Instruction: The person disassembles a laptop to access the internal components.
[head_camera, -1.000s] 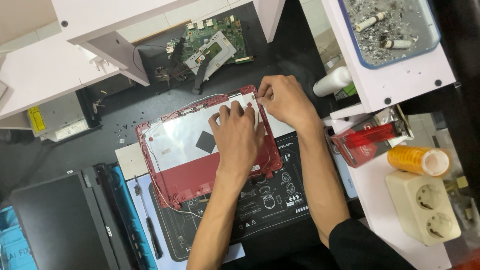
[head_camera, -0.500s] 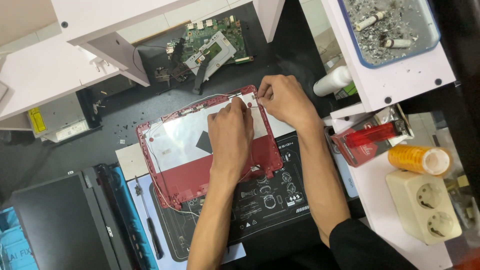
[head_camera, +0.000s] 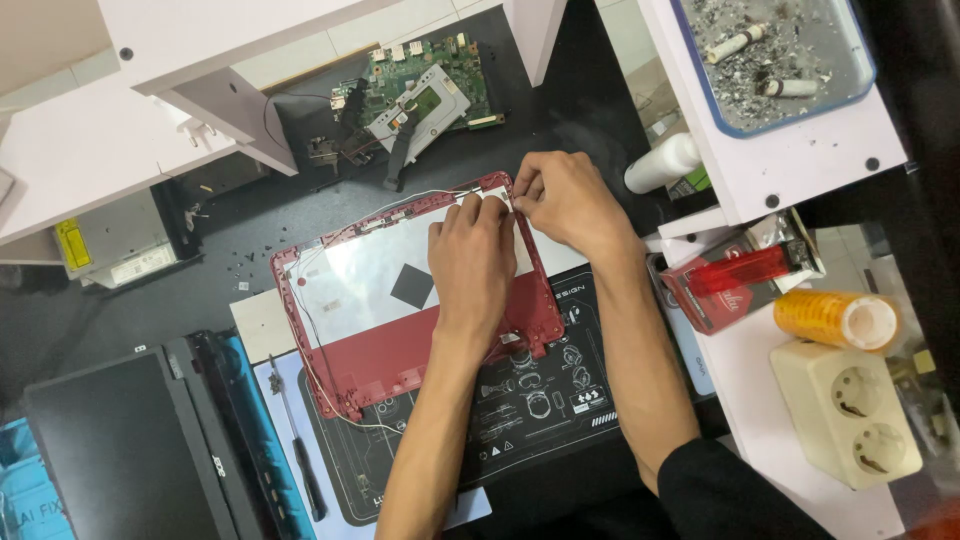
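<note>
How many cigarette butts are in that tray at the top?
2 that I can make out, both lying in the ash of the blue-rimmed tray: one butt near its upper left, the other butt lower and further right. More may be buried in the ash.

A dark worktop (head_camera: 120, 310) fills the middle. White shelves (head_camera: 90, 190) jut in at ten o'clock, a white shelf unit (head_camera: 790, 170) stands at two o'clock, and pale tiles (head_camera: 400, 25) show at twelve. Light is even.
</note>
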